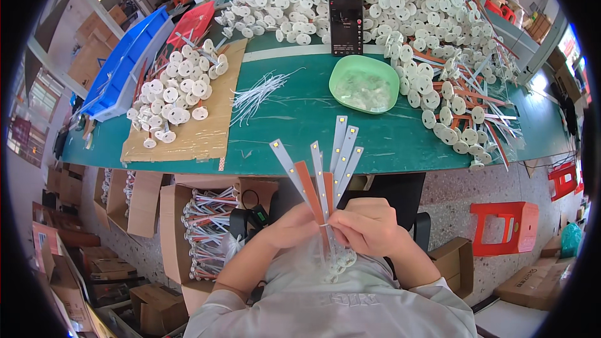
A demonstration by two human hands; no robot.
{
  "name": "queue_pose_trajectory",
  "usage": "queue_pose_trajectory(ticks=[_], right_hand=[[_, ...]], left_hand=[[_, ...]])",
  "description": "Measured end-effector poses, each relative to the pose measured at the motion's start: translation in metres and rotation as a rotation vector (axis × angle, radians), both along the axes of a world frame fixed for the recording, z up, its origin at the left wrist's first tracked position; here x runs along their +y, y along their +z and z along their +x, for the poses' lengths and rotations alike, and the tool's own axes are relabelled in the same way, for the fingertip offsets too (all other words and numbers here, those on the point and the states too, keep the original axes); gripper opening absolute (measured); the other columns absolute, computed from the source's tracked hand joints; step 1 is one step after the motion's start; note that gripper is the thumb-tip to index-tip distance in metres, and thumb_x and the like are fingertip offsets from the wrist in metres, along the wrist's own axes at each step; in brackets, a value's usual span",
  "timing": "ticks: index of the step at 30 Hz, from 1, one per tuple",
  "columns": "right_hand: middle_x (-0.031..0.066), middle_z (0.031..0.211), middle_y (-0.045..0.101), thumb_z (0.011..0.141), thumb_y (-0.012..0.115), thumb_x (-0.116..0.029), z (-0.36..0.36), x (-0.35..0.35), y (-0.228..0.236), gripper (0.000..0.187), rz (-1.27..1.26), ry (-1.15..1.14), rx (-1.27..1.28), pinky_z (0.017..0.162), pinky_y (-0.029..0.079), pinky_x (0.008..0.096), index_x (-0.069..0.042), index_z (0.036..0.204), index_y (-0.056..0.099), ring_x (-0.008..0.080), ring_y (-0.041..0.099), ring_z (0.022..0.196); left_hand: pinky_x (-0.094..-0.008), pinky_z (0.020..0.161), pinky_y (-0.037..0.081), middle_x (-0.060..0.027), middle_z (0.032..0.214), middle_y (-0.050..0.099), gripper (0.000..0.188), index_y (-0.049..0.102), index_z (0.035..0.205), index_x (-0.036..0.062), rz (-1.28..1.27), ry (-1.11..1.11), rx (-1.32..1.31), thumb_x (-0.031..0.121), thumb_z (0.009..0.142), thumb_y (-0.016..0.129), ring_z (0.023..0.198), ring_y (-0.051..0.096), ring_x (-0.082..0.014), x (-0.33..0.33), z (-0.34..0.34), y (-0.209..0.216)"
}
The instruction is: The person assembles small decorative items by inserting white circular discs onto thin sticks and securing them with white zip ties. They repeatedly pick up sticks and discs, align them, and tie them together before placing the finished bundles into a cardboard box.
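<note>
1. Left of centre, far side: thin white ties [256,95] lie loose on the green worktop [282,144].
2. Near centre, the left hand [294,225] grips a fanned bundle of flat grey and orange strips [310,189].
3. Just right, the right hand [368,226] pinches the bundle at a thin white band [323,225]; slack there could let strips slip.

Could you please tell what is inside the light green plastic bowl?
Inside the light green plastic bowl lie small translucent pieces, too blurred to identify. They cover most of its bottom, hiding what is underneath.
</note>
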State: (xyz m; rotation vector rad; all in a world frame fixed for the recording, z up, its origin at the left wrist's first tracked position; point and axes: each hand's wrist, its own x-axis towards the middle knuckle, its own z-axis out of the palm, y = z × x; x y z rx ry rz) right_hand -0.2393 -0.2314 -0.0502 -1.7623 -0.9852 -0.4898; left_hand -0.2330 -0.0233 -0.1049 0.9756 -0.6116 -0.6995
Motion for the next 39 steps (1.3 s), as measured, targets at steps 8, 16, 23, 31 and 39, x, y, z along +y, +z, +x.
queue_pose_trajectory(ticks=[8, 16, 23, 31, 39], right_hand=[[0.0058, 0.061, 0.049, 0.059, 0.070, 0.005, 0.011, -0.006, 0.006, 0.035, 0.071, 0.128, -0.012, 0.045, 0.040, 0.0317, 0.001, 0.092, 0.060, 0.0212, 0.047, 0.049], [0.0063, 0.062, 0.051, 0.060, 0.069, 0.009, -0.009, -0.002, 0.001, 0.038, 0.021, 0.053, 0.023, 0.043, 0.040, 0.0311, 0.002, 0.095, 0.058, 0.0218, 0.049, 0.049], [0.0116, 0.070, 0.055, 0.070, 0.062, 0.017, -0.033, 0.019, -0.011, 0.047, 0.126, -0.167, 0.021, 0.040, 0.039, 0.0323, 0.004, 0.111, 0.043, 0.0221, 0.048, 0.047], [0.0098, 0.073, 0.060, 0.064, 0.066, 0.014, -0.037, 0.014, -0.008, 0.029, 0.257, -0.060, -0.217, 0.049, 0.043, 0.0295, 0.001, 0.088, 0.059, 0.0210, 0.053, 0.054], [0.0114, 0.086, 0.064, 0.058, 0.074, 0.007, -0.010, 0.001, 0.008, 0.038, 0.136, -0.175, -0.165, 0.058, 0.051, 0.0303, 0.002, 0.093, 0.062, 0.0251, 0.061, 0.070]], left_hand=[[-0.0278, 0.071, 0.046, -0.0053, 0.093, 0.057, 0.035, 0.049, 0.118, 0.0032, 0.203, 0.209, -0.092, 0.031, 0.101, 0.037, 0.084, 0.056, -0.0137, -0.024, -0.017, 0.029], [-0.0285, 0.071, 0.044, -0.0055, 0.094, 0.052, 0.049, 0.043, 0.125, -0.0014, 0.267, 0.308, -0.103, 0.039, 0.098, 0.039, 0.084, 0.053, -0.0129, -0.023, -0.041, 0.037], [-0.0272, 0.070, 0.045, -0.0081, 0.094, 0.055, 0.043, 0.043, 0.121, -0.0027, 0.443, 0.526, -0.297, 0.033, 0.097, 0.045, 0.078, 0.054, -0.0126, -0.028, -0.050, 0.036], [-0.0288, 0.067, 0.036, -0.0030, 0.075, 0.043, 0.033, 0.044, 0.101, 0.0065, 0.022, 0.432, 0.111, 0.039, 0.098, 0.047, 0.071, 0.041, -0.0129, -0.037, -0.030, 0.029], [-0.0253, 0.069, 0.039, -0.0013, 0.080, 0.046, 0.048, 0.045, 0.106, 0.0054, 0.191, 0.410, 0.138, 0.052, 0.094, 0.048, 0.075, 0.045, -0.0103, -0.032, -0.035, 0.039]])
